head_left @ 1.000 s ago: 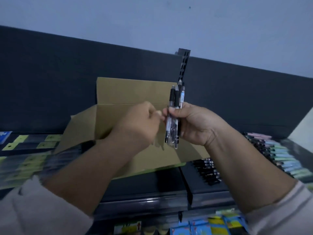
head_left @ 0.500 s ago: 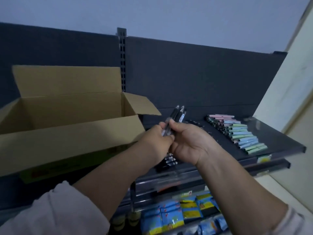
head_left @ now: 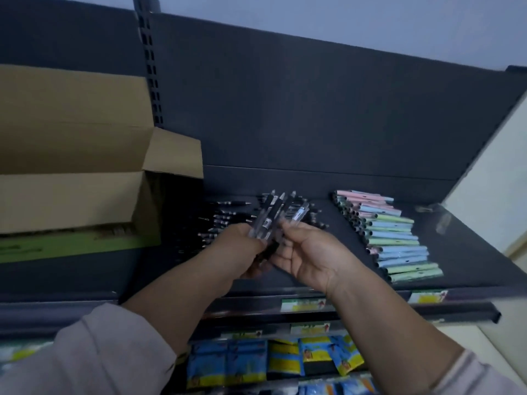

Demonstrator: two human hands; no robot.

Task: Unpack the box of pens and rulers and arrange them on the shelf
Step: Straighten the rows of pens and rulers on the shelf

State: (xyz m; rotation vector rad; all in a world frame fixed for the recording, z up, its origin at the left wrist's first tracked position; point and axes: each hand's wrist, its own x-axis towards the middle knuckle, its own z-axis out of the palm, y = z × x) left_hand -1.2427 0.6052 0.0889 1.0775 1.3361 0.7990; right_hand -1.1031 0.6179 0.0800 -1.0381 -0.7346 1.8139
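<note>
A: Any text legible?
B: None. Shelf-edge tags (head_left: 306,305), near: yellow-green, print blurred.
A: The blue-yellow packets (head_left: 228,363)?
B: Lettering unreadable. Same for the green strip (head_left: 57,248) on the box (head_left: 71,195), left, and the white sticker (head_left: 267,223) on the pens (head_left: 275,212).

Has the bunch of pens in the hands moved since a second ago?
Yes. The bunch of pens was in front of the cardboard box; now it is right of the box, above the shelf.
</note>
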